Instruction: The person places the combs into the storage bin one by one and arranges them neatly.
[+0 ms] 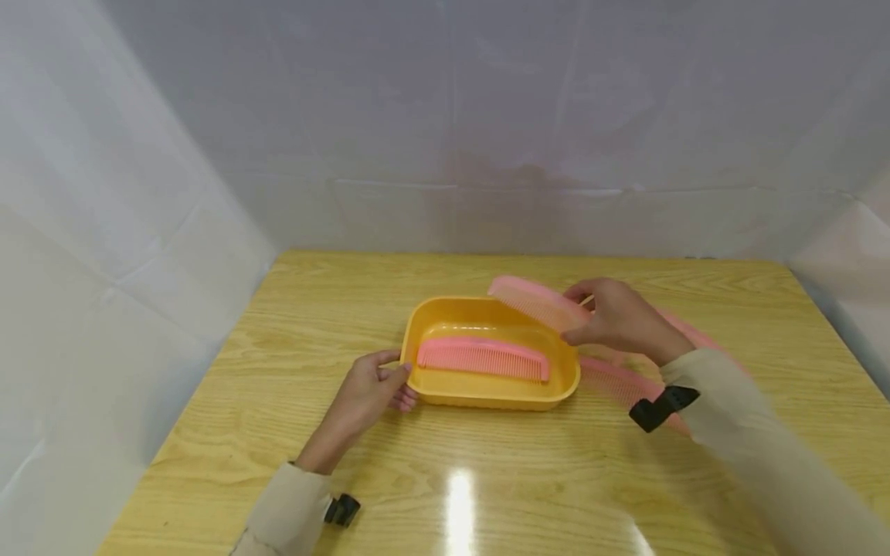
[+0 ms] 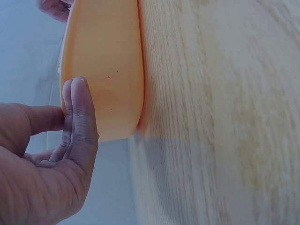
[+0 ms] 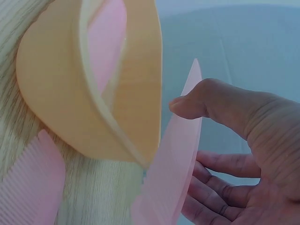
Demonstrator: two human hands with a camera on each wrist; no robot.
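Observation:
A yellow plastic basin (image 1: 487, 400) stands on the table, and one pink comb (image 1: 480, 357) lies inside it with teeth toward me. My left hand (image 1: 368, 390) pinches the basin's left rim between thumb and fingers; the left wrist view shows those fingers (image 2: 80, 119) against its outer wall. Above the basin's right end, my right hand (image 1: 615, 320) holds a second pink comb (image 1: 538, 301), tilted, gripped between thumb and fingers. In the right wrist view this held comb (image 3: 171, 164) is beside the basin's rim.
Another pink comb (image 1: 615, 380) lies on the table right of the basin, partly under my right wrist. A further pink piece (image 1: 688, 330) shows behind the right forearm, mostly hidden. The wooden table (image 1: 278, 371) is bordered by pale sheeting (image 1: 445, 154) at the back and sides.

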